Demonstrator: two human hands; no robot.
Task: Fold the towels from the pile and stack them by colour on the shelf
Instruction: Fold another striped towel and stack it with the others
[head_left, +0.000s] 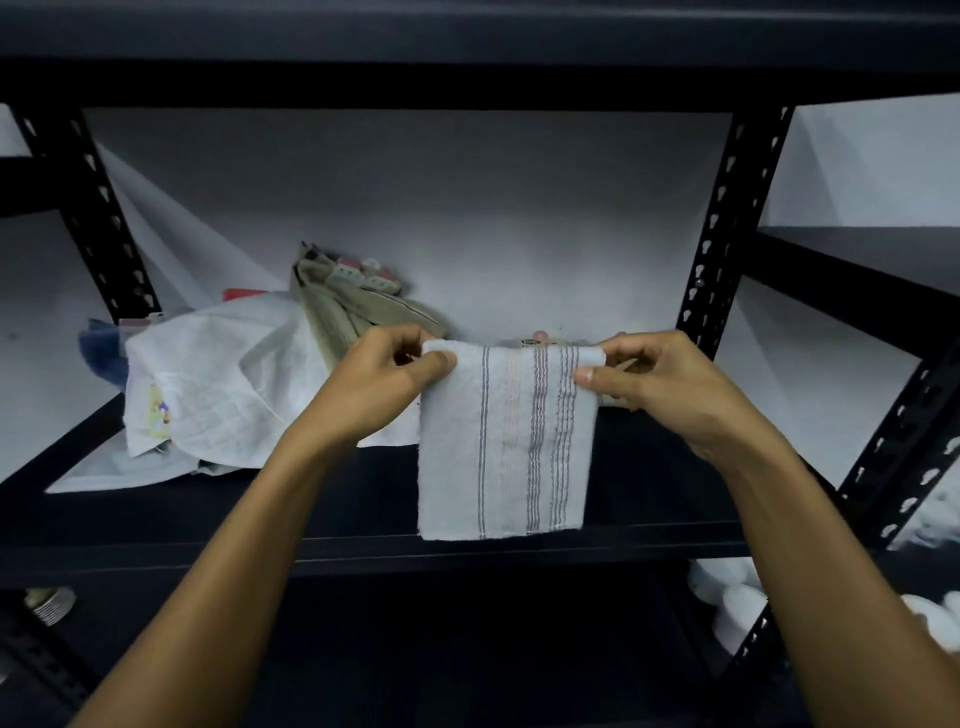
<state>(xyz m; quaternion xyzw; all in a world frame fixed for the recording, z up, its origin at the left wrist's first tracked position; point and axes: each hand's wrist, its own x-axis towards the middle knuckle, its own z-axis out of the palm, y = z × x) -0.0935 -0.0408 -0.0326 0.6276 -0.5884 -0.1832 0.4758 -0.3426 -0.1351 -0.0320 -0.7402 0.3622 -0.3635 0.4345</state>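
Left hand (382, 374) pinches the top left corner of a white striped towel (506, 441), thumb on the front; right hand (657, 382) pinches the top right corner the same way. The folded towel hangs between them, above the front edge of a dark metal shelf (322, 499). Just behind its top edge peeks a small label, its writing too blurred to read. To the left on the shelf sits the pile (223, 384): a crumpled white towel, a beige striped one, something blue at the far left. White wall (467, 208) behind.
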